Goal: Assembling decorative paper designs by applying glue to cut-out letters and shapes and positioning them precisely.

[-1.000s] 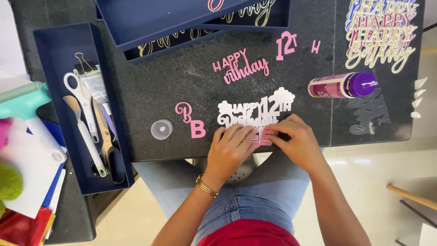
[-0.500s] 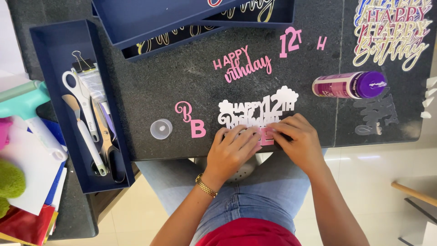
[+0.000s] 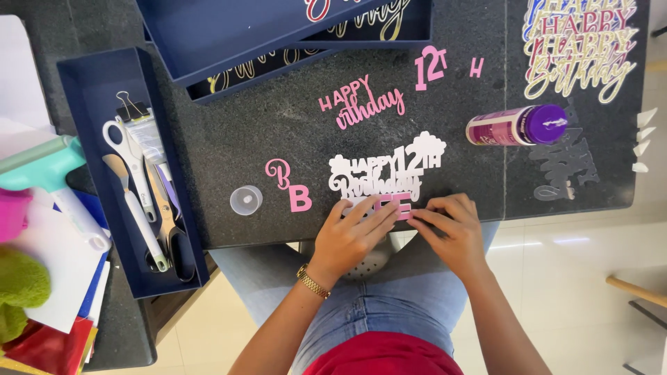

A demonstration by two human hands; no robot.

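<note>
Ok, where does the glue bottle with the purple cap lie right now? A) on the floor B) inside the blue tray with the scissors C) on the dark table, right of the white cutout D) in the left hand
C: the glue bottle lies on its side on the dark table, up and to the right of the white cutout, clear of both hands.

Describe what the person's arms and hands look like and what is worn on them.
Both forearms are bare, with no sleeves in view. The left hand has a gold link bracelet or watch at its wrist. The right hand wears nothing visible: no gloves, and no rings that I can make out.
</note>
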